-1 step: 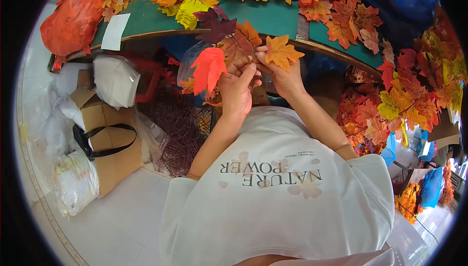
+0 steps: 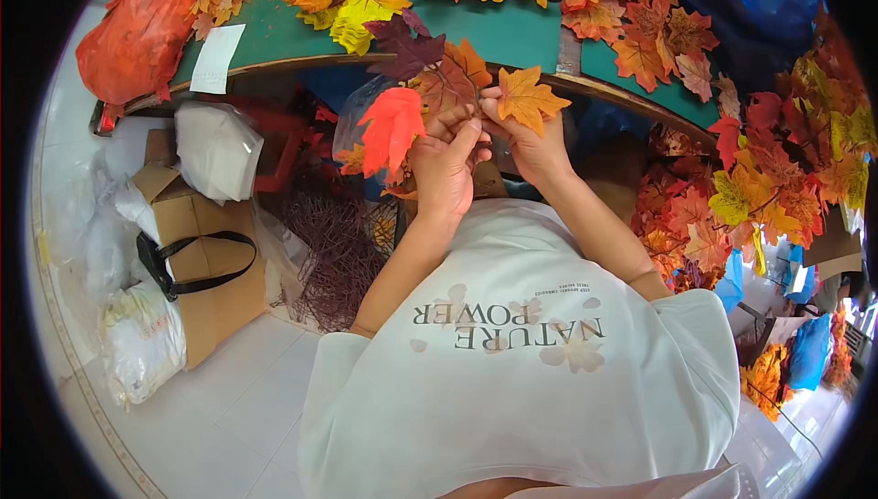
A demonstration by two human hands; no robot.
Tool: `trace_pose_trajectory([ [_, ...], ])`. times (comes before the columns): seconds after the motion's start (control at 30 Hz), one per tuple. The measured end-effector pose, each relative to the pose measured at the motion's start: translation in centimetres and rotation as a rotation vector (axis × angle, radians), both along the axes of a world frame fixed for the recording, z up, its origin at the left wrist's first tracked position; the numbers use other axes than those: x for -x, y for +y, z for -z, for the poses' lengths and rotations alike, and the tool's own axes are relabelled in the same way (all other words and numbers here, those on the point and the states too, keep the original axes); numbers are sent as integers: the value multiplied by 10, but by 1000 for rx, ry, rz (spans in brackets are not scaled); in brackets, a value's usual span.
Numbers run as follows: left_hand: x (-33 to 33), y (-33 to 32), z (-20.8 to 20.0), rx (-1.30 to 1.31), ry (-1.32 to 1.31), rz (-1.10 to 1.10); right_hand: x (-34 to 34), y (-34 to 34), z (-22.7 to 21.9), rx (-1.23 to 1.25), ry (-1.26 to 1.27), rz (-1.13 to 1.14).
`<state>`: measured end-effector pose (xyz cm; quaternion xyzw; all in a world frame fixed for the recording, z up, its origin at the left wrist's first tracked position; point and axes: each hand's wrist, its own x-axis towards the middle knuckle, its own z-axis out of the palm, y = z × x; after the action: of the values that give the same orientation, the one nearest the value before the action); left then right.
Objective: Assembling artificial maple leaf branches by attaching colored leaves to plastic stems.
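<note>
Close to the table's near edge, my left hand [image 2: 445, 165] is closed around the thin brown stem of an artificial maple-leaf branch [image 2: 446, 87]. A bright red leaf [image 2: 391, 130] hangs beside its fingers, and a dark purple leaf [image 2: 403, 47] points away from me at the tip. My right hand [image 2: 533, 144] pinches the same branch just right of the left fingertips. An orange leaf [image 2: 528, 96] sticks out over the right fingers. The fingertips of both hands nearly meet, and exactly what lies between them is partly hidden.
The green tabletop [image 2: 494, 31] carries loose yellow, orange and red leaves at its far side. Leafy branches [image 2: 722, 197] hang at the right. On the left stand a red bag [image 2: 137, 37], a cardboard box [image 2: 215, 289] and a heap of brown twigs [image 2: 329, 252].
</note>
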<state>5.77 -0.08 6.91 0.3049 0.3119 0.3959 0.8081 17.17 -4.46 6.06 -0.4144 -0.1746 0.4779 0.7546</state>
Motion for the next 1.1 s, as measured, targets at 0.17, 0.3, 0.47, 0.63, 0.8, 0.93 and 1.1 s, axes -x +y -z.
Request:
trace_pose_trajectory([
  [0.17,0,1,-2,2,6,-28,4,0,-4,47,116,-8],
  [0.3,-1,2,0,-18,14,-35,6,-1,-1,34,87,-19],
  [0.47,-1,2,-3,-54,8,-30,6,-2,4,28,276,-5],
  [0.63,-3,3,-4,-69,31,-7,4,-2,10,41,356,-30],
  [0.8,-4,2,-4,-61,51,10,3,-3,13,46,432,-41],
  [0.93,-5,2,-3,-47,62,14,3,-4,16,-23,413,-71],
  [1.1,-5,3,-1,-40,58,11,6,-6,14,6,337,3],
])
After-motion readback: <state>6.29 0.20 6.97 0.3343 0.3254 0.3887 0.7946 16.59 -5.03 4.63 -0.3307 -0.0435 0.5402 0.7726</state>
